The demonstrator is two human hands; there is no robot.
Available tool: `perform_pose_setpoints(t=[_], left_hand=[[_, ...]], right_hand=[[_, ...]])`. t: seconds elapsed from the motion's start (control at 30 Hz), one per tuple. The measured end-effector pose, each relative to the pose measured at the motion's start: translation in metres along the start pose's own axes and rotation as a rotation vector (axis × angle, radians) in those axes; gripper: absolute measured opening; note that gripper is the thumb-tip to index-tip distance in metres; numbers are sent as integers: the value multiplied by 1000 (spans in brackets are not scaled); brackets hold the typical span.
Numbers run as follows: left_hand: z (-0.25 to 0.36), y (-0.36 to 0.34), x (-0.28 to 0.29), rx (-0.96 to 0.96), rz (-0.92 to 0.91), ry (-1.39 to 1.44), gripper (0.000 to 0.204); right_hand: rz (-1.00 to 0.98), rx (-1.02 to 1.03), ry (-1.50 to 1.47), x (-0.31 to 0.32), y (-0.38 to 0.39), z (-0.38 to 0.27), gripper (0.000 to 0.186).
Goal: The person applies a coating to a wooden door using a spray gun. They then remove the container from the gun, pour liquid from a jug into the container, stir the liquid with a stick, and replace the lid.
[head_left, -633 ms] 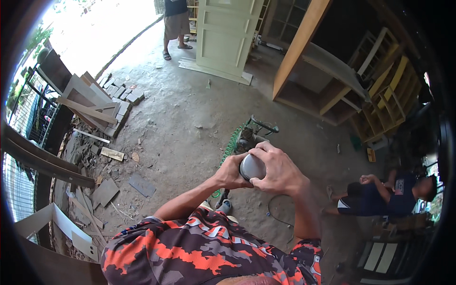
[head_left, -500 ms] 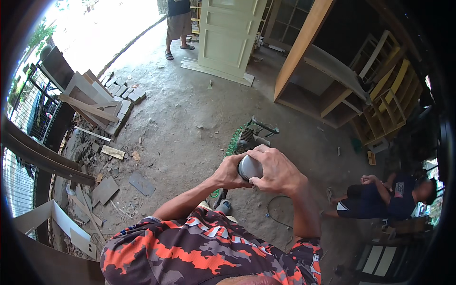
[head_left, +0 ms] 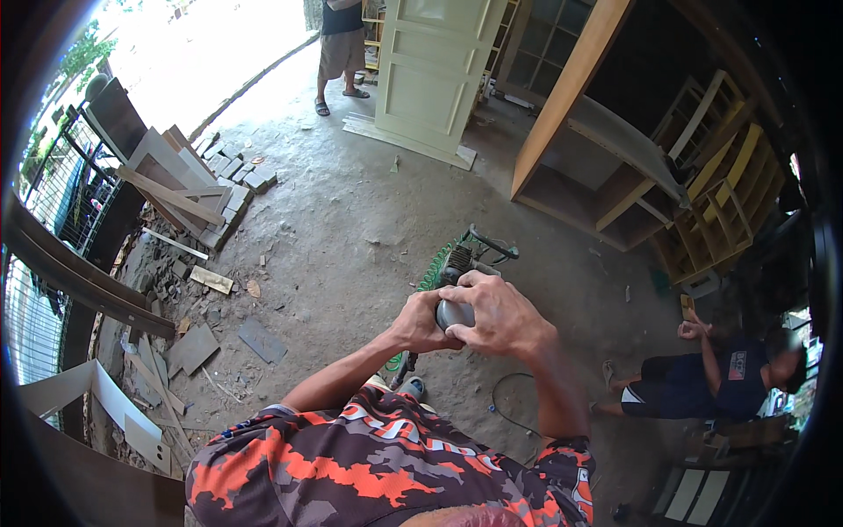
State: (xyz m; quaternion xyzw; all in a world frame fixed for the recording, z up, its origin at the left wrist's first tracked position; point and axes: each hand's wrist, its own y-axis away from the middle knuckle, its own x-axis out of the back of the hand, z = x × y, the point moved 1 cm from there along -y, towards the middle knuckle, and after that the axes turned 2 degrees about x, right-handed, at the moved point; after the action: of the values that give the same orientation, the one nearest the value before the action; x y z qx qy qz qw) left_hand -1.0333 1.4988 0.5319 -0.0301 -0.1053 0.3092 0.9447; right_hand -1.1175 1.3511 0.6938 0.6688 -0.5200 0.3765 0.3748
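Both hands meet in front of my chest around a grey, smooth, rounded cup-like piece. My left hand wraps its near left side, fingers curled. Over the top and right side closes my right hand, with thumb and fingers on the rim. The piece's underside and most of its far side are hidden by my fingers. Just beyond my hands on the floor stands a dark motor-like machine with a handle, beside a green coiled hose.
A pale panelled door stands ahead, with a person beside it. Wooden cabinet frame and yellow shelving fill the right; another person is at lower right. Bricks and board scraps litter the left. A thin cable lies nearby.
My right hand has turned over the grey piece and its fingers cover more of it. The view has shifted slightly. At the right, the other person's raised hands have moved.
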Motion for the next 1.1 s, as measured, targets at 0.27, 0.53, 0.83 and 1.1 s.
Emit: perform_pose_setpoints(t=[0.27, 0.53, 0.83, 1.1], left_hand=[[6, -12, -16, 3, -17, -16, 62], [6, -24, -30, 41, -21, -48, 63], [2, -39, -44, 53, -3, -82, 62], [18, -63, -41, -6, 114, -32, 62]], right_hand=[[-59, -17, 35, 11, 3, 12, 58], [-51, -64, 17, 16, 10, 26, 56], [-25, -80, -6, 22, 22, 46, 57], [286, 80, -91, 14, 26, 62, 55]])
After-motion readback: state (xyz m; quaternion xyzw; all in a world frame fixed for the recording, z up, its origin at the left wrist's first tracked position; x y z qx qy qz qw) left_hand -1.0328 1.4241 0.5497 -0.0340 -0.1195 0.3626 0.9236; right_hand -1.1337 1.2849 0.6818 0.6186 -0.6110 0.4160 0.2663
